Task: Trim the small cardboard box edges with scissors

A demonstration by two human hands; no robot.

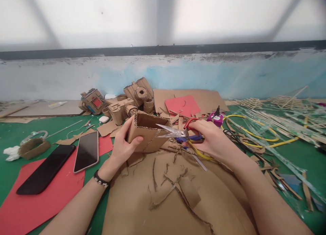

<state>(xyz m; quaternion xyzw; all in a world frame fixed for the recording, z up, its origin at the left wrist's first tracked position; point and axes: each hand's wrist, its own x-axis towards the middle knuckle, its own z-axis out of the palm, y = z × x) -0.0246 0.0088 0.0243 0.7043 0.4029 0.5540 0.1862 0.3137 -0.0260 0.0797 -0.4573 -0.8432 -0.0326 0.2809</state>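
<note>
An open-topped cardboard box (145, 141) with corrugated edges sits tilted in front of me. My left hand (124, 143) grips its left end, thumb on the near face and fingers behind. In my right hand (210, 138) is a pair of scissors (182, 134) with red and blue handles. Its blades are spread and point left, at the right part of the box's near wall; I cannot tell whether they straddle the cardboard. Below the box lies a large cardboard sheet (132, 201) strewn with thin torn cardboard strips (183, 197).
Two phones, one black (47, 168) and one pale-edged (86, 151), lie at left over red paper (68, 194). Cardboard camera models (119, 111) stand behind the box. A yellow cable (265, 139), clear plastic strips and thin sticks (275, 122) clutter the right side.
</note>
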